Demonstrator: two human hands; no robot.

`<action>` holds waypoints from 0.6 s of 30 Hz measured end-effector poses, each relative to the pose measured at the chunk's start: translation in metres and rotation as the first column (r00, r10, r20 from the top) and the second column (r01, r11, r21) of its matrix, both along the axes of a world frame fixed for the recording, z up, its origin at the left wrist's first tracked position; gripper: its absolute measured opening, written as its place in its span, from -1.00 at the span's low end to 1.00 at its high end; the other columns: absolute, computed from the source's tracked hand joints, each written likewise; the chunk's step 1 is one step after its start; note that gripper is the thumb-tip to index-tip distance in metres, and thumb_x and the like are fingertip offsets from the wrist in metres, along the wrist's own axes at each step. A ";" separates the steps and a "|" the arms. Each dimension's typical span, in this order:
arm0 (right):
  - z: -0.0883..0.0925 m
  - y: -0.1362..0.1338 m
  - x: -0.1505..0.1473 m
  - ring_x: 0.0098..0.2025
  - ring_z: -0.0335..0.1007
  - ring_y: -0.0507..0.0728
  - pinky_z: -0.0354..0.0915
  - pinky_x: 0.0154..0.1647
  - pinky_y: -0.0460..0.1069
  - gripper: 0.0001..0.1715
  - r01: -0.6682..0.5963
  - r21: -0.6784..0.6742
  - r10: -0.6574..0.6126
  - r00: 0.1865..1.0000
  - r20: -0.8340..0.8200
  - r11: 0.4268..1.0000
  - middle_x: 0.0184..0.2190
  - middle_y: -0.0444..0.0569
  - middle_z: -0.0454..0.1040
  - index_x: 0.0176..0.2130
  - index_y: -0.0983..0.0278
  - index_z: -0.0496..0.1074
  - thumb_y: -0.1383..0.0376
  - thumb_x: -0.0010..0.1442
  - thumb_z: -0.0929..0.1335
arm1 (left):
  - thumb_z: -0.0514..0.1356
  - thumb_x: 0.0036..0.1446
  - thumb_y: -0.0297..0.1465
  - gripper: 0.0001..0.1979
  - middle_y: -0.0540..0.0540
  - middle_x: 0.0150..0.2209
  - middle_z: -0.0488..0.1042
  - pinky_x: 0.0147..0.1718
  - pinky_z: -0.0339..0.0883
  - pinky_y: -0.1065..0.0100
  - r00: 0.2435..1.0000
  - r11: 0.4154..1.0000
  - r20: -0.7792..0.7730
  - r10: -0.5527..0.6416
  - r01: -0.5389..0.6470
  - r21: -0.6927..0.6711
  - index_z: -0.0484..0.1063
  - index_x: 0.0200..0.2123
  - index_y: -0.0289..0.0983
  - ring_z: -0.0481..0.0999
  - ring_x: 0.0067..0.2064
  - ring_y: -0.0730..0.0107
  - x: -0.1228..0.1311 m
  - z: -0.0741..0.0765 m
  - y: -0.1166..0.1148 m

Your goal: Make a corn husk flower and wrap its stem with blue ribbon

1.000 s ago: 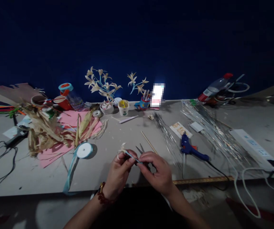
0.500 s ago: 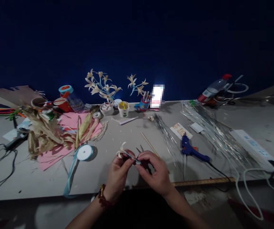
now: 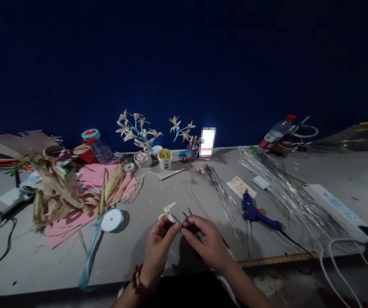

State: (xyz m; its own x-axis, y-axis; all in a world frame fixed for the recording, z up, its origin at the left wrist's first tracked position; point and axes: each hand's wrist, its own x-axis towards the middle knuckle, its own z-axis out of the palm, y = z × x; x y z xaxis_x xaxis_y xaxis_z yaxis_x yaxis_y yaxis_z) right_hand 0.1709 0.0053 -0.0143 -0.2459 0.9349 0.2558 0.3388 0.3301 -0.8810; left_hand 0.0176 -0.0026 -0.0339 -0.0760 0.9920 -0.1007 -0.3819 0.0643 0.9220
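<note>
Pinched in the fingers of my left hand [image 3: 158,241] is a small cream husk flower [image 3: 169,211], its petals standing above the fingertips. A short stretch of pale blue wrapping shows below the petals. The fingertips of my right hand [image 3: 207,244] meet the left ones and are closed on the lower end of the flower's stem, which they mostly hide. Just beyond my right fingers, the dark tips of scissors [image 3: 186,214] show; the rest is hidden. To the left lies a roll of light blue tape [image 3: 112,220] with a loose strip hanging over the table edge.
Dried corn husks [image 3: 55,192] lie on pink paper [image 3: 58,233] at left. Behind stand flower branches [image 3: 137,128], a paper cup [image 3: 165,160] and a pen holder [image 3: 190,152]. At right are wires [image 3: 225,201], a blue glue gun [image 3: 257,214] and a power strip [image 3: 334,209].
The flower has turned more upright in my left hand. My right fingers have come closer to the left fingertips along the stem. The whole view has tilted slightly upward.
</note>
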 end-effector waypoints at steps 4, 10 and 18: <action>-0.012 0.034 0.009 -0.43 0.45 0.04 0.35 -0.38 -0.11 -0.85 0.049 0.073 -0.058 0.991 0.118 0.996 -0.46 -0.14 0.51 -0.35 0.24 0.44 0.29 0.28 0.33 | 0.39 0.06 -0.26 -0.72 -0.05 -0.30 0.53 -0.18 0.35 0.38 1.000 1.000 0.003 0.012 -0.012 -0.019 0.57 -0.15 -0.21 0.46 -0.25 0.35 -0.001 -0.005 0.003; -0.036 0.132 0.039 -0.36 0.46 0.13 0.34 -0.32 -0.03 -0.82 0.148 0.224 -0.229 0.887 0.402 0.963 -0.41 -0.04 0.56 -0.36 0.28 0.54 0.30 0.23 0.34 | 0.39 0.06 -0.23 -0.80 -0.09 -0.29 0.52 -0.24 0.35 0.37 0.992 0.997 -0.095 0.082 -0.083 -0.005 0.60 -0.30 -0.23 0.43 -0.29 0.34 -0.016 -0.010 0.002; -0.059 0.170 0.039 -0.12 0.49 0.20 0.26 -0.02 0.00 -0.82 0.131 0.185 -0.217 0.772 0.598 0.974 -0.23 0.07 0.63 -0.30 0.29 0.60 0.40 0.20 0.35 | 0.28 0.14 -0.35 -0.89 -0.14 -0.29 0.50 -0.20 0.41 0.25 0.951 0.821 -0.077 0.300 -0.216 0.529 0.60 -0.27 -0.20 0.43 -0.18 0.17 -0.082 0.067 -0.011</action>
State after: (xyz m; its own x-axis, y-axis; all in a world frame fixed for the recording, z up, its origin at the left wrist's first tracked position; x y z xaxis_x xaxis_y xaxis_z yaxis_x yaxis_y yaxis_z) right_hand 0.2103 0.1751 -0.0729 -0.2263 0.9476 0.2255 0.8529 0.3046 -0.4240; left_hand -0.0640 -0.0131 0.0331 -0.3085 0.8402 0.4459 -0.1721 -0.5103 0.8426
